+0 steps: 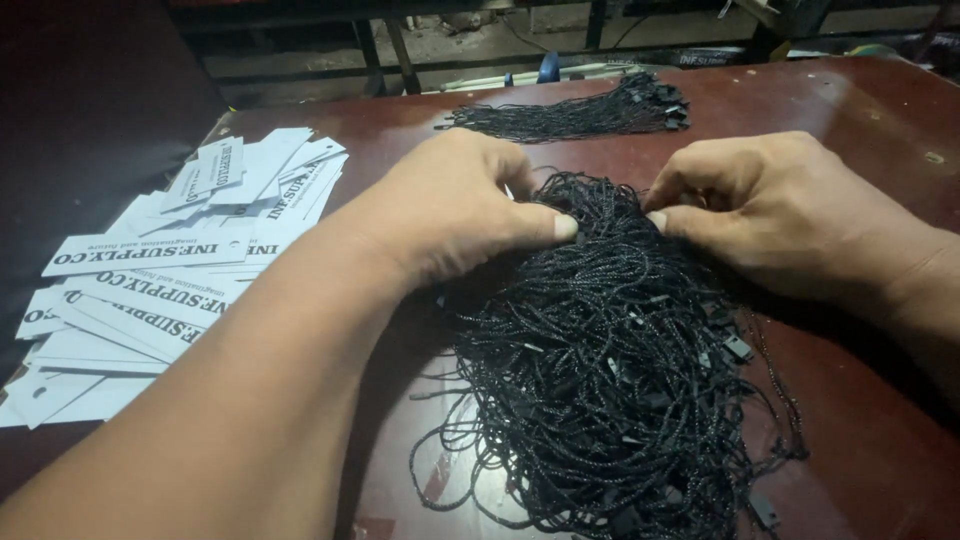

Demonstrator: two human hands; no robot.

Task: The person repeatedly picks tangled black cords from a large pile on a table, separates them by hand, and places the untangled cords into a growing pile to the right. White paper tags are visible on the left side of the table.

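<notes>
White rectangular tags (170, 290) with dark lettering lie heaped at the table's (870, 110) left edge. My left hand (455, 205) and right hand (775, 205) pinch strands atop the black cord pile (610, 380) mid-table; a second cord bundle (585, 112) lies along the far edge.

You are pinching matt black braided cord in tangled string pile (600, 380), faint speckled sheen, small smooth black plastic clasps showing among loops. Second cord bundle (590, 112) lying behind, same matt fibre. Bench (860, 110) showing reddish-brown wood, worn semi-gloss finish, scuffed and reflecting light near front. White tags (170, 290) looking like smooth matt paper card, black print.
</notes>
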